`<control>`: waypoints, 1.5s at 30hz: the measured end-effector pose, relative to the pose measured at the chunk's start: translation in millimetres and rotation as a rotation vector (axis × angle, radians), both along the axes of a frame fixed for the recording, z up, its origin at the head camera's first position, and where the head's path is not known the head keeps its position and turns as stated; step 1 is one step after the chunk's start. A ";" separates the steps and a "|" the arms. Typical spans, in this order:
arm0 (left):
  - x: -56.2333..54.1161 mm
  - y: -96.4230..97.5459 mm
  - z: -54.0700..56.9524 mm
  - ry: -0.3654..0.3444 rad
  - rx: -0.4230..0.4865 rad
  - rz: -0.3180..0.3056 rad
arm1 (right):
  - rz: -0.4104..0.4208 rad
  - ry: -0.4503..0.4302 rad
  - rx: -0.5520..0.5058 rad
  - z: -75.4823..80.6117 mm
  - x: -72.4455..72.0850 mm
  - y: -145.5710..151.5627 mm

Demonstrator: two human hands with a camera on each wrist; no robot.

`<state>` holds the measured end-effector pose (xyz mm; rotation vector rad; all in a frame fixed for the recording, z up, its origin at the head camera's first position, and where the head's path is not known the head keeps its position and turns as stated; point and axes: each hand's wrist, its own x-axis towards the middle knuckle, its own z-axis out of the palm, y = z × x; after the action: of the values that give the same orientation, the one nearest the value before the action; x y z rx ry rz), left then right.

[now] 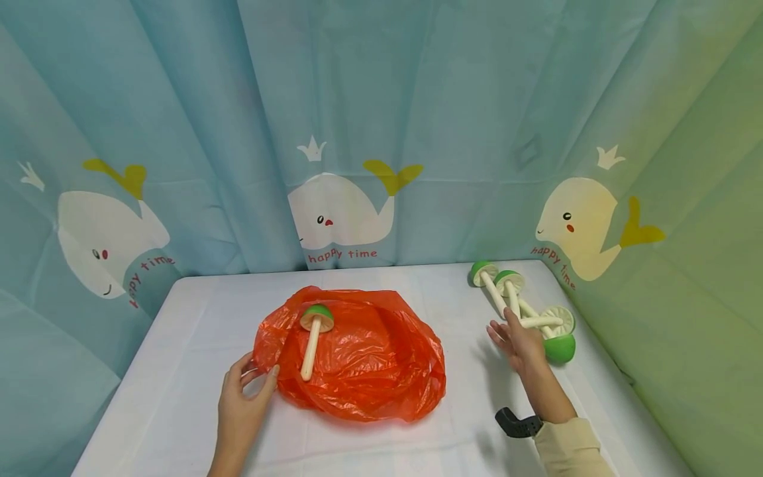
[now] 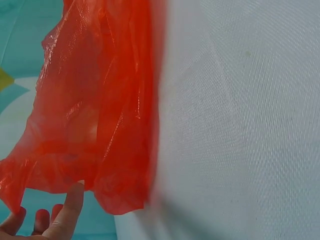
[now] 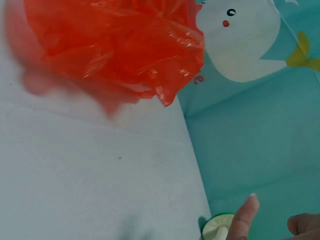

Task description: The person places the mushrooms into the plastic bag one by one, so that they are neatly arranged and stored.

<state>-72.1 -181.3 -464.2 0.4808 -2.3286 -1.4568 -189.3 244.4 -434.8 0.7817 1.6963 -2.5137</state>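
A red plastic bag [image 1: 369, 351] lies spread with its mouth upward on the white table. On the bag's left part rests a toy mushroom [image 1: 311, 348] with a green cap and pale stem. My left hand [image 1: 241, 401] holds the bag's left edge between thumb and fingers. In the left wrist view, the fingertips [image 2: 75, 195] meet the bag's rim. At the right, my right hand [image 1: 521, 344] reaches over several green-capped mushrooms [image 1: 512, 285], its fingers extended and apart. Its fingertips overlap the stems in the head view; whether they touch cannot be told.
The white table [image 1: 197, 324] ends at a blue curtain [image 1: 369, 99] printed with whales at the back. A green curtain [image 1: 703, 318] borders the right side. A black strap mount [image 1: 517, 424] sits on the right wrist.
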 end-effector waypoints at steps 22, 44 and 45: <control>-1.0 -1.1 0.7 -0.041 0.060 -0.006 | 0.132 -0.148 -0.411 -3.8 -16.4 42.1; -1.5 -0.3 0.4 -0.056 0.093 -0.012 | -0.045 -0.106 -0.567 -4.4 -18.0 54.8; -1.5 0.0 0.7 -0.055 0.098 -0.013 | -0.073 -0.109 -0.593 -4.7 -18.4 56.1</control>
<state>-73.5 -181.3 -463.5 0.5401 -2.3141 -1.5887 -207.7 300.5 -439.5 0.8962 0.8183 -2.7275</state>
